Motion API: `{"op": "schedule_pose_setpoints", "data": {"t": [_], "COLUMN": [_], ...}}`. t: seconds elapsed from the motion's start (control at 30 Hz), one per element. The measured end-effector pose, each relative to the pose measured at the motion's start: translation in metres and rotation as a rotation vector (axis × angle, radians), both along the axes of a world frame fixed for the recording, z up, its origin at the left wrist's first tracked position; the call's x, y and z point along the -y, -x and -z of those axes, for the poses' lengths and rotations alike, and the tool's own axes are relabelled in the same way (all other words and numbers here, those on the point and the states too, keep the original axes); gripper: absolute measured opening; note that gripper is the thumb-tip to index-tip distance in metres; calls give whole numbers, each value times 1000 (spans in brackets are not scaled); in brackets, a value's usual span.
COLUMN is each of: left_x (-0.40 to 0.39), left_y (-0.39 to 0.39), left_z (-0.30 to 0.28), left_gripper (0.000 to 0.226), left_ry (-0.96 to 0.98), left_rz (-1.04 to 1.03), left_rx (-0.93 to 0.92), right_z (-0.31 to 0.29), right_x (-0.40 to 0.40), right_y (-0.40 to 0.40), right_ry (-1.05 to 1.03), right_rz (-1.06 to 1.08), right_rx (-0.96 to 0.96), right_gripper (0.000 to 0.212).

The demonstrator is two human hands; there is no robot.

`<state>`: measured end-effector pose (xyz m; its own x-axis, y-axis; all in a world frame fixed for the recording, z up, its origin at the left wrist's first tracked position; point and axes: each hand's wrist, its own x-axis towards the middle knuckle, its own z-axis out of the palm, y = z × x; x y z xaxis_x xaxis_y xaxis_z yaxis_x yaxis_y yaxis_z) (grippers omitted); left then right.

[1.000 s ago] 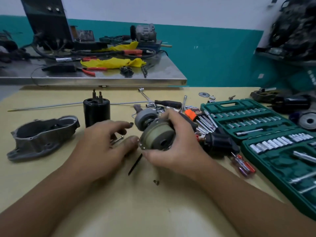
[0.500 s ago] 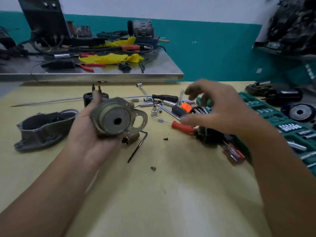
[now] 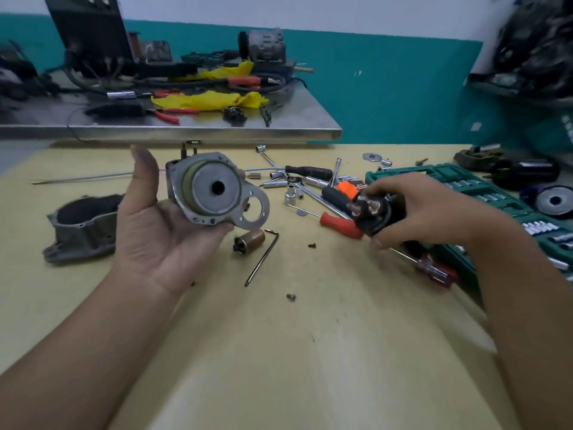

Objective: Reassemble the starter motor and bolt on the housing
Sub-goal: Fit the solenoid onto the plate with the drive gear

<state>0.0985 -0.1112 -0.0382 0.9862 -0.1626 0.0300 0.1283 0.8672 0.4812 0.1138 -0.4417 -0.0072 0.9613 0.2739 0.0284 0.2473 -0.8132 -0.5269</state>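
Observation:
My left hand (image 3: 155, 225) holds up a grey metal starter end piece (image 3: 214, 190), round with a centre hole and a flat ringed flange at its right; my fingers curl under it and the thumb stands up at its left. My right hand (image 3: 424, 209) grips a black cylindrical part (image 3: 372, 215) with copper terminals on its end, lifted just above the tools. The grey cast housing (image 3: 83, 228) lies on the table to the left. A small copper-coloured cylinder (image 3: 249, 240) lies below the end piece, next to a black hex key (image 3: 263, 259).
Loose sockets, a ratchet and red-handled screwdrivers (image 3: 338, 221) are scattered centre right. A green socket case (image 3: 496, 206) lies open at the right. Two small screws (image 3: 290, 297) lie on the yellow table (image 3: 279, 352). A steel bench (image 3: 186, 125) with tools stands behind.
My left hand has raised the end piece and turned it toward me. My right hand has reached into the tool pile and picked up the black cylindrical part.

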Motion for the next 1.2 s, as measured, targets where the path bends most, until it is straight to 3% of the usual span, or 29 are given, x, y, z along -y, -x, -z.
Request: {"op": "schedule_pose_setpoints", "data": {"t": [0.07,0.2,0.27,0.33,0.37,0.43,0.57,0.67,0.9,1.2], "left_x": [-1,4,9,13,14,17,18,20,17,23], "left_y": [2,4,6,6,7,8,10,11,13,15], "left_z": [4,8,6,3,2,1,1,1,0,-2], "left_gripper": [82,49,61,90,94,83,69,57,61,78], "left_ry": [-5,-55,-27,21,41,43,21,27,1,-76], "left_rz": [42,79,81,33,19,5,35,76,100,30], "left_rx": [50,107,103,49,17,-26,-65,-47,21,81], "right_z": [1,19,29,35,37,39,38,36,33,34], "right_x": [-7,-37,-56,-72,-80,-92,-109,-118,-121,-127], "right_y": [2,0,0,3,5,9,24,33,37,38], "right_ry": [-311,-905,-1194,-1308,-1315,-1313,-1217,-1110,-936,-643], "right_rz": [-50,-184,-295,-323,-308,-264,-119,-40,-22,-221], "right_rx": [9,-76,-251,-330,-325,-272,28,204,400,697], "right_gripper": [58,61,63,70,72,74,80,64,60,65]}}
